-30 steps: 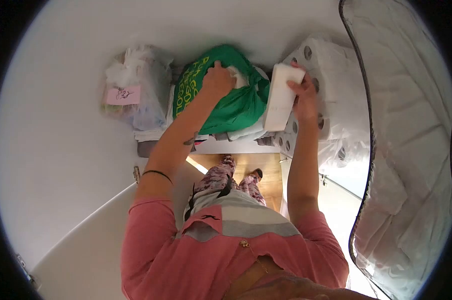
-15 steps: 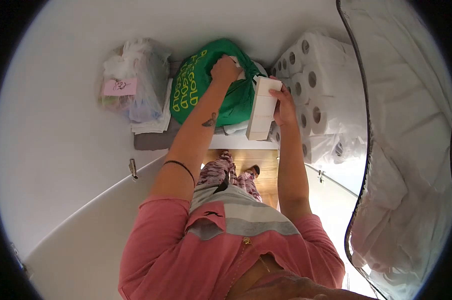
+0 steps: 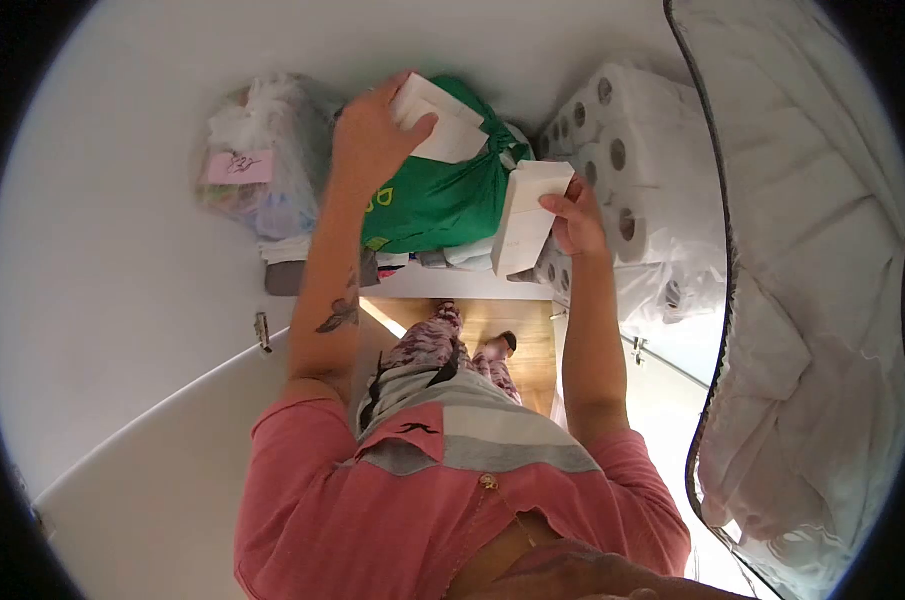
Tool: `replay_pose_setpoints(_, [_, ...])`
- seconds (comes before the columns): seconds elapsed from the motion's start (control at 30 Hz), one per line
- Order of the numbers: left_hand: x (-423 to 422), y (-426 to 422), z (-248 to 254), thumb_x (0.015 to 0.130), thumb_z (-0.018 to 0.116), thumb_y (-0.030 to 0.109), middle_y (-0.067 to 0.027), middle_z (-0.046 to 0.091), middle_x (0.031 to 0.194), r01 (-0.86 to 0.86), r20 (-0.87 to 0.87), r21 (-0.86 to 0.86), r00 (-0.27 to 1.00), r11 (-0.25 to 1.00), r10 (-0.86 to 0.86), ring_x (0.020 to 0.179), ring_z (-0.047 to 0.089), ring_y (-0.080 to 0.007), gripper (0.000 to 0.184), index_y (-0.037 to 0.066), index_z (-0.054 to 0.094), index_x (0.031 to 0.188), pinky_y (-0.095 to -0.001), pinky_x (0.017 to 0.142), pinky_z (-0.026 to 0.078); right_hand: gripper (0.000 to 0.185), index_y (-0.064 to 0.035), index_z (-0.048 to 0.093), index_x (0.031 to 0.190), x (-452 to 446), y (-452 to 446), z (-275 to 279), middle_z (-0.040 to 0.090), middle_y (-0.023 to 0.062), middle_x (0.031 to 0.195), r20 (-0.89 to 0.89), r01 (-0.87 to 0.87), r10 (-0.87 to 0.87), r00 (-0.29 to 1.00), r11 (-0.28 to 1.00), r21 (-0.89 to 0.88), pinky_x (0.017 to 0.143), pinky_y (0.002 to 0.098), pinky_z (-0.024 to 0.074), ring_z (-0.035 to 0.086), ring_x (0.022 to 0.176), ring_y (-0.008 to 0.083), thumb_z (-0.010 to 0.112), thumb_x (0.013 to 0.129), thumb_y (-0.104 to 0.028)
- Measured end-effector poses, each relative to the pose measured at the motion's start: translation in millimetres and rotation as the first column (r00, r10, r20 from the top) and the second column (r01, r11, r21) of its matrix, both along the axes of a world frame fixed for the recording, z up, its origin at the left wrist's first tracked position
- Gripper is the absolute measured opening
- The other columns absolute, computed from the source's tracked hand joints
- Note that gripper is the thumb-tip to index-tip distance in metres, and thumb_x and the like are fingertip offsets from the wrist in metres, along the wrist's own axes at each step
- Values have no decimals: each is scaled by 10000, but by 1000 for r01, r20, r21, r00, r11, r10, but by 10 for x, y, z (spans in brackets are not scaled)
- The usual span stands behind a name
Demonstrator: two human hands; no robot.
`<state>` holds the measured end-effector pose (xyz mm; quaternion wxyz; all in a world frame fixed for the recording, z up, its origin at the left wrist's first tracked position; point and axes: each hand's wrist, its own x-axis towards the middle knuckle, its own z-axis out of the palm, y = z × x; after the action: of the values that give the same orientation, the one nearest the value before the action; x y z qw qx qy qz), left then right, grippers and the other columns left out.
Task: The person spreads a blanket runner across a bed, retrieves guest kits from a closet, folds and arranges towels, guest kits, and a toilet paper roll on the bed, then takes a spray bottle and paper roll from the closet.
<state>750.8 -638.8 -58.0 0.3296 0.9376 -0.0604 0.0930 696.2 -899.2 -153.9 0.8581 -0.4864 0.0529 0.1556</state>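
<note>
My left hand (image 3: 377, 135) is closed on a white box (image 3: 442, 125), with the thumb across its front and the fingers partly hidden. This box is above the green bag (image 3: 447, 205), which has yellow lettering partly covered by my arm. My right hand (image 3: 580, 215) grips a long white carton (image 3: 525, 225), thumb on its face, at the bag's right side. Faint print on the carton is too small to read. The bag's fabric is bunched near the carton's top end.
On the left of the shelf stands a clear plastic bag (image 3: 277, 150) with a pink note (image 3: 240, 167), above folded cloths (image 3: 282, 270). Wrapped toilet rolls (image 3: 652, 170) are stacked at right. A large zipped translucent bag (image 3: 802, 300) fills the far right. Cabinet doors (image 3: 172, 470) stand open.
My left hand has come out of the green bag's top and moved left and up, now holding a white box. The green bag has shifted; the right hand's carton has tilted slightly.
</note>
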Motion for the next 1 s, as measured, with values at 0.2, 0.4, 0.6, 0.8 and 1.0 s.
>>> replay_pose_setpoints(0.2, [-205, -100, 523, 678, 701, 151, -100, 611, 947, 374, 159, -278, 926, 885, -341, 813, 584, -173, 460, 43, 554, 1100, -262, 722, 467, 440, -35, 610, 945, -58, 427, 945, 411, 121, 1239, 685, 245, 377, 624, 738, -629, 943, 382, 318, 370, 1164, 247, 759, 544, -139])
replay_pose_setpoints(0.4, [-64, -473, 83, 770, 610, 215, -92, 608, 889, 198, -23, -816, 928, 544, -372, 737, 573, -176, 323, 23, 584, 1028, -271, 703, 465, 478, -23, 574, 972, -189, -46, 263, 521, 125, 1077, 438, 88, 102, 893, 916, -391, 886, 364, 382, 472, 1054, 246, 737, 542, -150])
replay_pose_setpoints(0.6, [373, -401, -1251, 802, 484, 116, -188, 570, 956, 410, -241, 234, 903, 881, -356, 793, 592, -341, 187, -12, 573, 906, -417, 727, 483, 594, 1, 458, 1078, -950, -272, -92, 550, 119, 978, -6, 299, -300, 954, 954, -32, 748, 325, 493, 574, 861, 228, 658, 547, -175])
replay_pose_setpoints(0.8, [605, -721, -1503, 726, 528, 87, -233, 522, 997, -204, 53, 119, 979, 972, 198, 849, 564, -377, 174, -9, 579, 862, -412, 750, 476, 525, 12, 494, 1004, -1328, -348, -157, 546, 113, 985, 23, 172, -170, 985, 972, -162, 788, 300, 455, 556, 895, 210, 650, 535, -165])
replay_pose_setpoints(1.0, [751, -665, -1452, 699, 624, 163, -144, 480, 1055, -101, -213, 432, 954, 896, 210, 970, 508, -287, 296, -1, 582, 942, -346, 755, 487, 594, 44, 497, 1049, -1483, -261, -133, 526, 97, 1050, 31, 98, -94, 995, 981, -169, 860, 290, 397, 514, 978, 188, 713, 543, -180])
